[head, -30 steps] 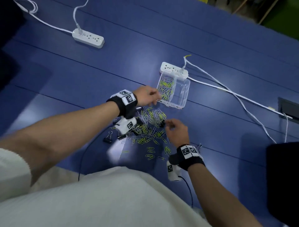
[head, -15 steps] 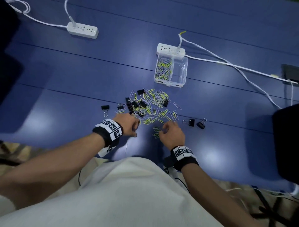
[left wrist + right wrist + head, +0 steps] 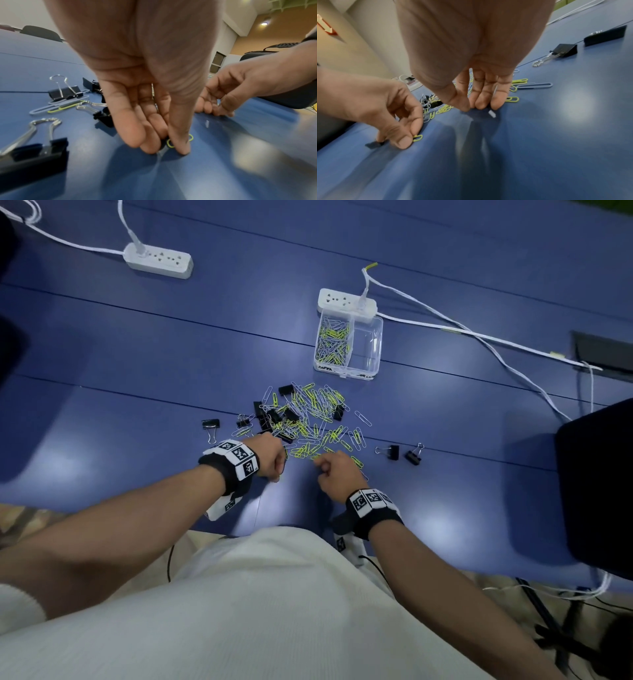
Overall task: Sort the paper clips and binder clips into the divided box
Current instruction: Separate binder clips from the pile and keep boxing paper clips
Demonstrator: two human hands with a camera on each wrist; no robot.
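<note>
1. Right now my left hand (image 3: 145, 94) pinches a yellow-green paper clip (image 3: 178, 140) against the blue table (image 3: 137, 412), thumb and fingertips (image 3: 132, 136) closed together on it, just below the lower left edge of the pile.
2. My right hand (image 3: 337, 474) sits just right of the left, fingers curled with their tips together on the tabletop; something small and pale shows at the tips, but I cannot tell if I actually hold it.
3. Above both hands, at the centre of the head view, lies the pile of paper clips (image 3: 315, 419), yellow-green and silver, with black binder clips (image 3: 270, 419) mixed into its left side.
4. One stray binder clip (image 3: 210, 426) lies left of the pile; two more binder clips (image 3: 400, 453) lie to its right, well apart from it.
5. Further up sits the clear divided box (image 3: 347, 347): its left compartment holds paper clips, its right compartment shows none.
6. A white power strip (image 3: 346, 302) touches the box's far edge; another power strip (image 3: 157, 261) lies at the upper left of the frame.
</note>
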